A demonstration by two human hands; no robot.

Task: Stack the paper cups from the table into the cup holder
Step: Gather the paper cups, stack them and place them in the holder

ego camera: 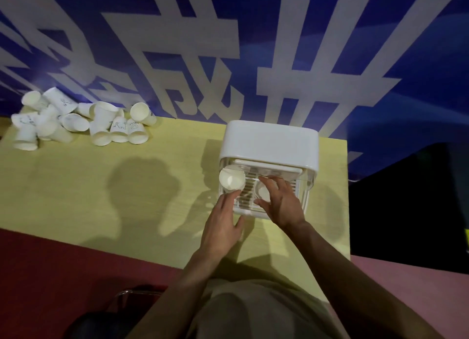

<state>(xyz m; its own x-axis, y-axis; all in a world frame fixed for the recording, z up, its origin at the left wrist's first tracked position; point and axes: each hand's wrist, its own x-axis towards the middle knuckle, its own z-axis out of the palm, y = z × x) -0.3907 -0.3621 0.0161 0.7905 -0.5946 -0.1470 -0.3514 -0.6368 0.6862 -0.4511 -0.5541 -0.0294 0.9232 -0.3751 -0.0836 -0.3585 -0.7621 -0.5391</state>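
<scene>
At the cup holder both hands — left relaxed, right grasping a cup.

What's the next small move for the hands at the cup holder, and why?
Probably let the right hand finish seating its paper cup in the cup holder, then send the left hand to the pile of paper cups at the table's far left. One cup already sits in the holder; many remain loose.

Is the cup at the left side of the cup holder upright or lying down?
Upright. The cup shows its round open mouth to the head camera, standing at the left of the cup holder.
</scene>
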